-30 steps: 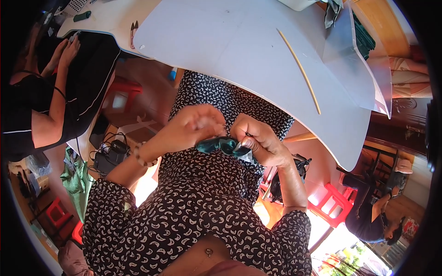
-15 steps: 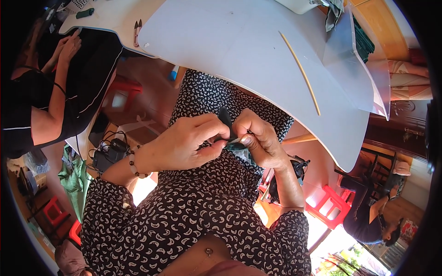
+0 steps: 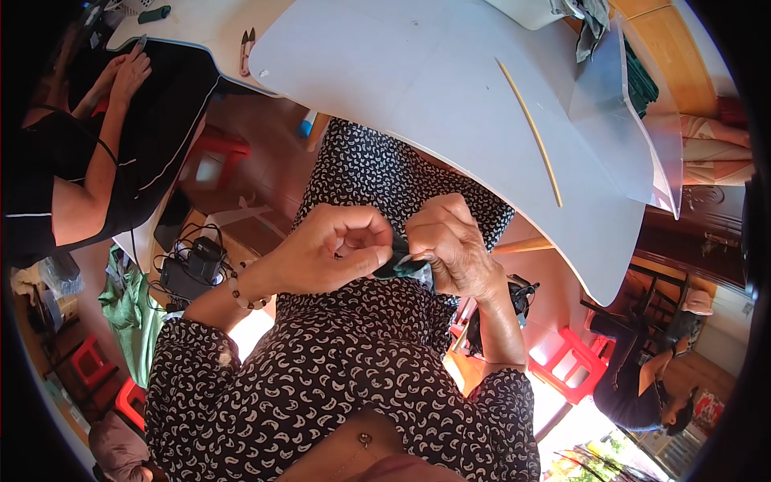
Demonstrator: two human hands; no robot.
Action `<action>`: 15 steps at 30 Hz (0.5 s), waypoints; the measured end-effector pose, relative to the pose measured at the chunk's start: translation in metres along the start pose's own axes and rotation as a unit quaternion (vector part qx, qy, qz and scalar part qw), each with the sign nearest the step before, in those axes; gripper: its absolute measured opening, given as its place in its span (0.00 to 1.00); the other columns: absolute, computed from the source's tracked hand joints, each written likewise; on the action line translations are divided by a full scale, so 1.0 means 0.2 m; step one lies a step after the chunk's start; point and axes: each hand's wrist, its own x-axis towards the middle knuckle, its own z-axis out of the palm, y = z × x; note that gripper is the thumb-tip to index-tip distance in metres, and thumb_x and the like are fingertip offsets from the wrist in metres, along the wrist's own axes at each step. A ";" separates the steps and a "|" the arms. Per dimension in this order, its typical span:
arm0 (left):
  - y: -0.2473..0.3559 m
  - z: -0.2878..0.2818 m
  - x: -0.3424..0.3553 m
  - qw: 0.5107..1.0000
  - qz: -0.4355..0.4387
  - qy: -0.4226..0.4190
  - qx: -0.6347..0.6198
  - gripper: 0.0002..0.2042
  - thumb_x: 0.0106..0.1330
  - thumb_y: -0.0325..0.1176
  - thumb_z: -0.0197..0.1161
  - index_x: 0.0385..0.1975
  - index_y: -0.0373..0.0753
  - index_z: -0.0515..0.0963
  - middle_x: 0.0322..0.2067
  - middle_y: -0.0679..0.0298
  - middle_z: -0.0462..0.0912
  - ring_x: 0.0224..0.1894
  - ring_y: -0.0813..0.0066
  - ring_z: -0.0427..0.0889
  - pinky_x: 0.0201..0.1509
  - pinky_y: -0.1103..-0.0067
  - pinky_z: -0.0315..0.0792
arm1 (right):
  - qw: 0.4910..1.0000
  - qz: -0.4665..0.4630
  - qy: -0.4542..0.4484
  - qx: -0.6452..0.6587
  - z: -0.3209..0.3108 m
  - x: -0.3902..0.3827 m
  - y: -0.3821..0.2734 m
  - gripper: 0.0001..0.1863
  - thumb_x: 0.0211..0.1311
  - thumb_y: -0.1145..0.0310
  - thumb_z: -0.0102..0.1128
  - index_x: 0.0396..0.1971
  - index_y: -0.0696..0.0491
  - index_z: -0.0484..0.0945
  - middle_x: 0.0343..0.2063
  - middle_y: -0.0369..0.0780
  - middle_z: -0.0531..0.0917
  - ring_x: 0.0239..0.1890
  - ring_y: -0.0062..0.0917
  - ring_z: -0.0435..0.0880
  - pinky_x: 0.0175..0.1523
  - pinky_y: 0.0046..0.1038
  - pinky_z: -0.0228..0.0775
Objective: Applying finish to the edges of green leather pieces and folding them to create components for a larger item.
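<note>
Got my left hand (image 3: 357, 249) and right hand (image 3: 451, 245) pinching dark green cloth (image 3: 392, 268), pale worktop (image 3: 418, 76) beyond them (thin stick (image 3: 530, 132) on it), red stool (image 3: 572, 366) right of both.

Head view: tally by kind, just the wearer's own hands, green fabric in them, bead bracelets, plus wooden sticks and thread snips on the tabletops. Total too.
Wearer's hands: 2 (left hand, right hand)
Dark green fabric piece: 1
Bead bracelet: 1
Thin wooden stick: 1
Thread snips: 1
Total: 6
</note>
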 end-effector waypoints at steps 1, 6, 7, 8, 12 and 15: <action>0.02 0.00 0.00 0.999 -0.002 -0.014 0.049 0.04 0.71 0.25 0.62 0.38 0.30 0.77 0.28 0.69 0.81 0.31 0.88 0.80 0.37 0.85 0.80 | 0.999 -0.014 0.013 -0.042 0.00 0.00 0.00 0.21 0.37 0.83 0.64 0.36 0.49 0.78 0.38 0.35 0.81 0.45 0.36 0.76 0.47 0.35 0.74; 0.08 0.02 0.01 0.995 0.004 0.009 0.099 0.04 0.69 0.25 0.64 0.39 0.32 0.78 0.27 0.67 0.84 0.29 0.86 0.81 0.35 0.84 0.77 | 0.990 -0.064 0.057 -0.115 0.01 0.01 0.02 0.21 0.37 0.79 0.65 0.38 0.49 0.81 0.39 0.33 0.81 0.45 0.32 0.77 0.45 0.34 0.76; 0.07 0.02 0.01 0.987 0.032 0.011 0.157 0.05 0.69 0.26 0.64 0.40 0.32 0.78 0.26 0.65 0.85 0.28 0.84 0.82 0.35 0.83 0.78 | 0.989 -0.067 0.061 -0.118 0.02 0.00 0.02 0.21 0.37 0.78 0.65 0.38 0.49 0.82 0.39 0.33 0.81 0.44 0.31 0.78 0.46 0.33 0.76; 0.06 0.02 0.02 0.987 0.033 0.011 0.156 0.05 0.69 0.26 0.64 0.40 0.32 0.78 0.26 0.65 0.85 0.28 0.84 0.82 0.35 0.83 0.78 | 0.989 -0.067 0.060 -0.118 0.03 0.00 0.03 0.21 0.37 0.78 0.65 0.38 0.49 0.82 0.39 0.33 0.81 0.44 0.31 0.78 0.46 0.33 0.76; 0.01 0.02 0.01 0.946 0.138 0.024 0.293 0.08 0.66 0.26 0.63 0.39 0.32 0.73 0.24 0.58 0.81 0.25 0.71 0.83 0.27 0.73 0.75 | 0.990 -0.059 0.063 -0.114 0.07 0.00 0.06 0.20 0.37 0.77 0.65 0.37 0.49 0.81 0.40 0.32 0.81 0.44 0.31 0.78 0.46 0.33 0.76; -0.01 0.03 0.01 0.928 0.146 0.043 0.339 0.08 0.64 0.26 0.62 0.38 0.33 0.70 0.23 0.59 0.79 0.23 0.68 0.82 0.26 0.71 0.73 | 0.990 -0.074 0.053 -0.111 0.07 0.01 0.08 0.20 0.37 0.77 0.65 0.37 0.48 0.81 0.40 0.32 0.81 0.44 0.31 0.78 0.45 0.33 0.76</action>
